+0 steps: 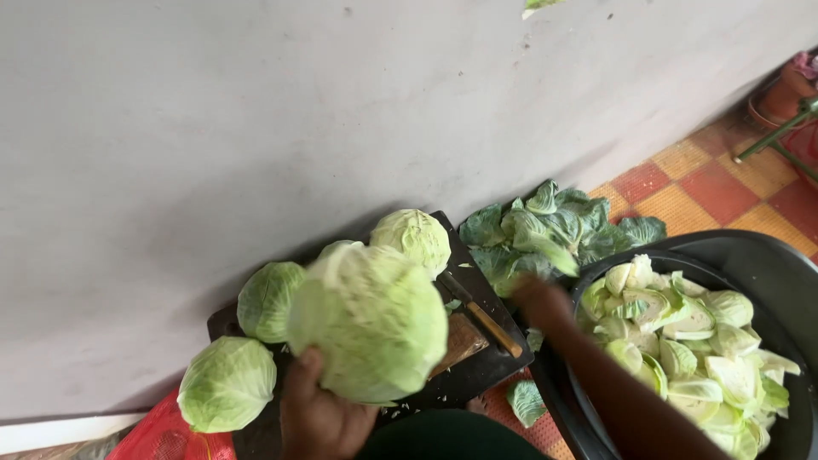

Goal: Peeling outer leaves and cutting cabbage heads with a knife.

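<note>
Large whole cabbage (371,319) at lower centre of frame, raised off the black board (481,366) and cupped from below by the left hand (319,409), grip wrapped round its underside, probably so the head can be turned and looked over. Right hand (538,300) right of centre, blurred, reaching toward the heap of dark outer leaves (554,230) above it; grip impossible to tell. Knife (481,315) flat on the board between the two hands, wooden handle toward lower right, likely set down for the moment.

Counted: four whole cabbages, one held and three resting along the board's upper left, against the grey wall (341,102). One knife. One black tub (767,264) at lower right, holding many cut cabbage wedges (682,341). One stray leaf (524,400) on the tiled floor (707,187).
</note>
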